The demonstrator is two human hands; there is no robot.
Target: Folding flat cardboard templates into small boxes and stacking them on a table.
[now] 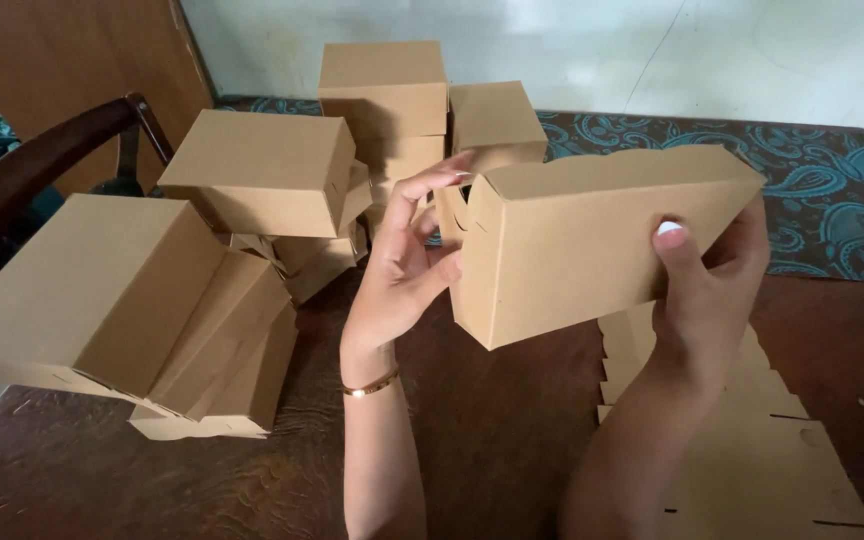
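Observation:
A brown cardboard box is held up above the dark wooden table. My right hand grips its right end, thumb on the front face. At the box's left end, my left hand has its fingers on the end flap; a thin gold bracelet is on that wrist. The box looks folded into shape, with its left end flap partly tucked.
Several folded brown boxes are stacked at the back and left, one large open box nearest. Flat unfolded cardboard blanks lie under my right arm. A dark chair back stands at far left; a patterned teal cloth lies beyond.

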